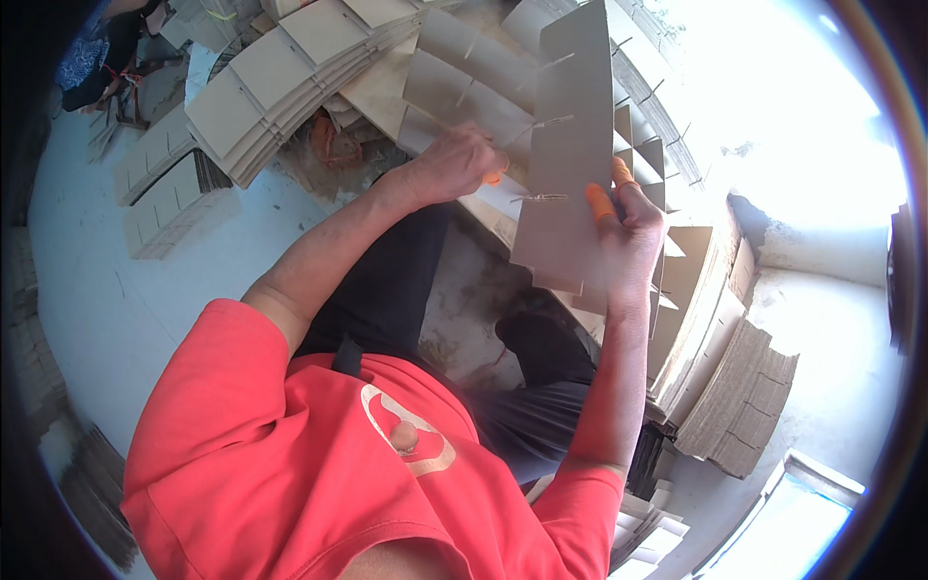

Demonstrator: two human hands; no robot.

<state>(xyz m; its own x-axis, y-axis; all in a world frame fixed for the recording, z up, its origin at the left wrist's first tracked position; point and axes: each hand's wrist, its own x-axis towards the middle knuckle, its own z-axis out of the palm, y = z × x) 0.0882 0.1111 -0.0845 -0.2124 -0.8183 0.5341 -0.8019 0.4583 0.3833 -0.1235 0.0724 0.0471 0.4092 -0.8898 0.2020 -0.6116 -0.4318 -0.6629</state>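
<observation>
My right hand, with orange covers on its thumb and a finger, grips the right edge of a slotted grey cardboard divider strip. The strip stands tall and partly hides an interlocked cardboard grid behind it. To its left my left hand is closed, with an orange cover showing at a fingertip. Whatever its fingers pinch, if anything, is hidden. Just beyond that hand are more slotted cardboard strips, standing or leaning on a pale board.
A long fanned stack of slotted cardboard lies at the upper left, with smaller bundles on the floor below it. More cardboard stacks stand at the right. Part of another person shows at the far upper left. Bright light washes out the upper right.
</observation>
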